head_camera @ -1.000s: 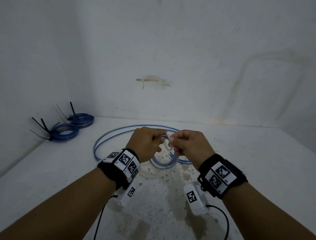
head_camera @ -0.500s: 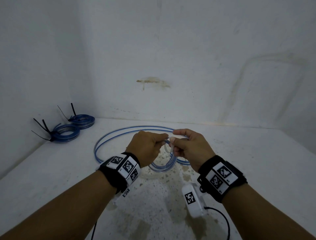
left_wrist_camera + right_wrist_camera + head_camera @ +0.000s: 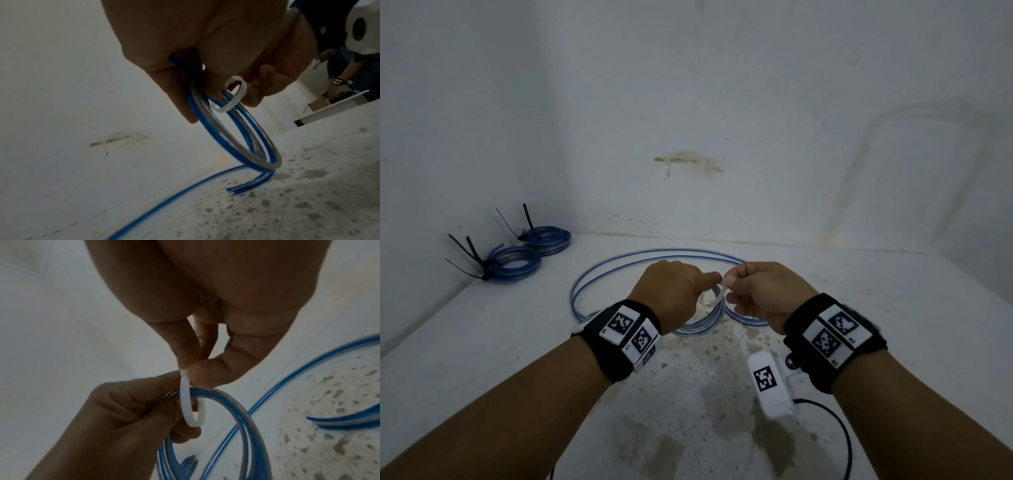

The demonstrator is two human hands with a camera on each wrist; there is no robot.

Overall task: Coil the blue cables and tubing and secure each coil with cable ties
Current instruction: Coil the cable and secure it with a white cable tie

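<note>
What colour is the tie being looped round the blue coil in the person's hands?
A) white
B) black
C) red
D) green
A: the cable tie looped round the coil is white, its end pinched by the right hand while the left hand grips the coil.

Blue-and-clear striped tubing [image 3: 242,142]; white cable tie [image 3: 188,404]; black-tied coils [image 3: 517,263].

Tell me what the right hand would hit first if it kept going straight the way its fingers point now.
Most likely the left hand: the right hand pinches the white cable tie with fingertips aimed leftward, almost touching the left's fingers. The blue coil hangs just below that line; depth is unclear.
</note>
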